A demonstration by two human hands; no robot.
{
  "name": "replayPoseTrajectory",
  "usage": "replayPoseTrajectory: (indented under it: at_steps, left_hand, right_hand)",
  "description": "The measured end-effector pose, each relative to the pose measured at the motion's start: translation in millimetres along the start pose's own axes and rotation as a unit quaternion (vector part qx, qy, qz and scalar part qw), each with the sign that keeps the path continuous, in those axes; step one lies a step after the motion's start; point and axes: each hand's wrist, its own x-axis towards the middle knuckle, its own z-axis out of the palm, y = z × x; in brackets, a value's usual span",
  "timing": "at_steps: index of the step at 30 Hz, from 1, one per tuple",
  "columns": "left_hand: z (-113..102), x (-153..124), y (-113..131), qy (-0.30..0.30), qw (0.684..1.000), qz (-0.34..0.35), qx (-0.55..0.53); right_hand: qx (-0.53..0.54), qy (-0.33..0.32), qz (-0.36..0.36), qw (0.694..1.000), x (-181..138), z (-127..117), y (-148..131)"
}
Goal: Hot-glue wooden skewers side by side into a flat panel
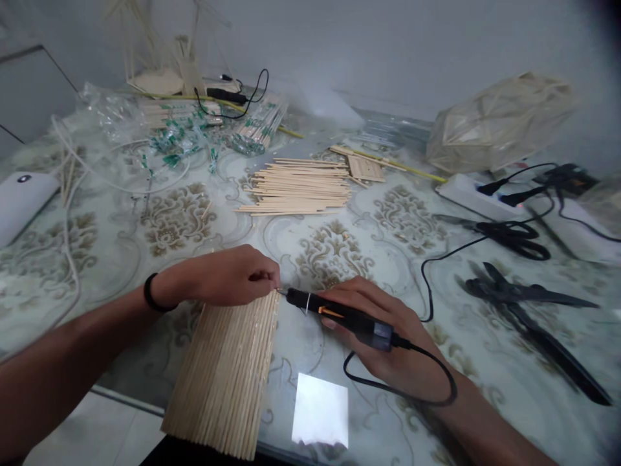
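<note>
A flat mat of glued wooden sticks lies at the table's front edge. My left hand, with a black band on the wrist, is closed and pinches the mat's top right corner. My right hand is wrapped round a black corded glue pen. Its tip touches the mat's corner, right beside my left fingertips. The pen's black cable loops under my right wrist.
A pile of loose sticks lies mid-table. Black scissors and black shears sit at the right near a white power strip. Packets of sticks and a stick-frame model in plastic stand at the back. A white device is far left.
</note>
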Motion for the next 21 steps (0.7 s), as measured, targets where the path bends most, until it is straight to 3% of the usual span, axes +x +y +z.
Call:
replayPoseTrajectory:
  at_steps: [12,21]
  left_hand:
    - [1.3,3.3,-2.5,0.043,0.999,0.012,-0.009]
    - [0.7,2.9,-2.7,0.038,0.999,-0.001,-0.016]
  right_hand:
    - [-0.020,-0.002,0.019,1.000,0.6,-1.2,-4.1]
    - [-0.009,-0.076,-0.027,0.997,-2.1,-6.6,-1.3]
